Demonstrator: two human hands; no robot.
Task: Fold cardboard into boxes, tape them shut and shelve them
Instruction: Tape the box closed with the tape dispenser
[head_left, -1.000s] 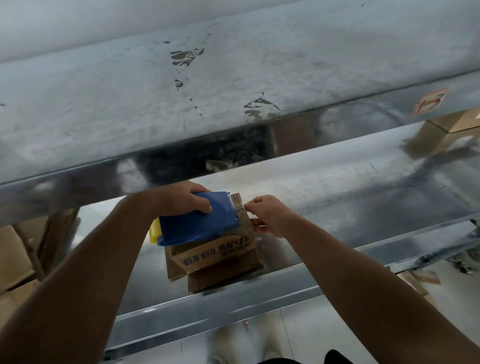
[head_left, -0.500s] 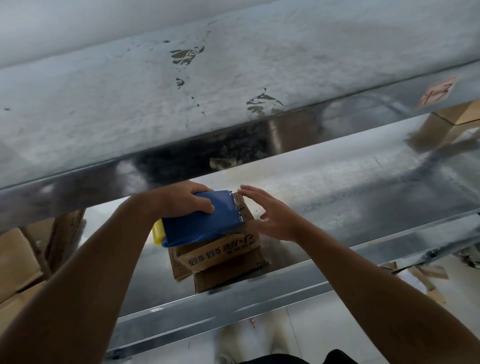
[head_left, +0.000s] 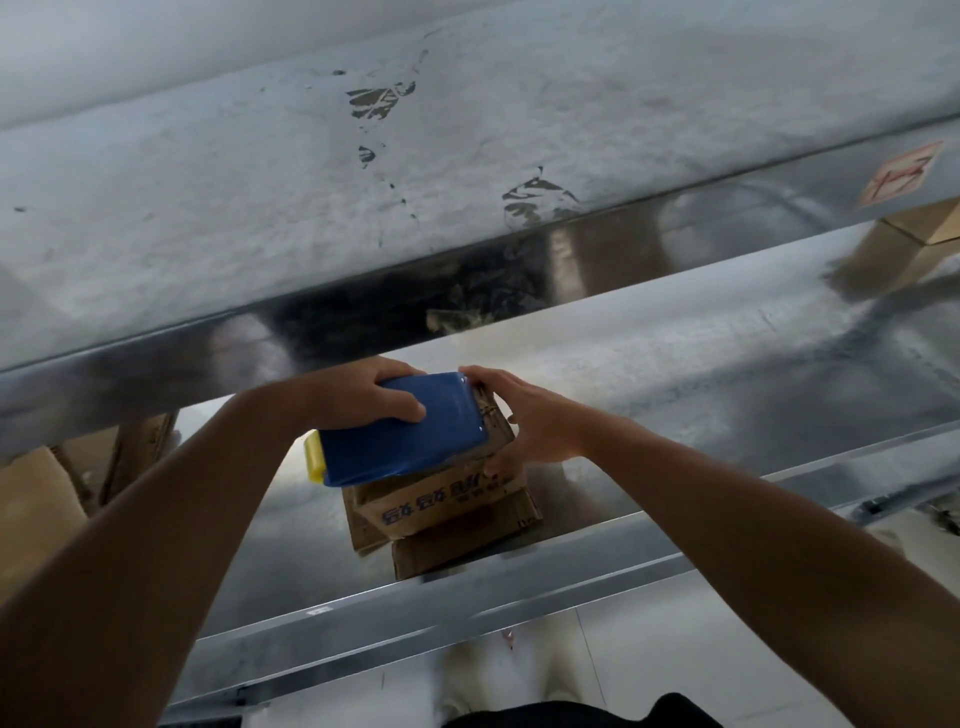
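Head view shows brown cardboard (head_left: 36, 499) at the left edge of the frame. Near the middle, our left hand (head_left: 363, 402) holds a blue pack (head_left: 410, 441) with a yellow end, fingers curled around it. The pack sits on top of the cardboard box (head_left: 441, 501), which stands on the shiny metal shelf (head_left: 727, 374). Our right hand (head_left: 540, 423) touches the box's right side, fingers nearly straight. Another box (head_left: 935, 228) sits at the upper right.
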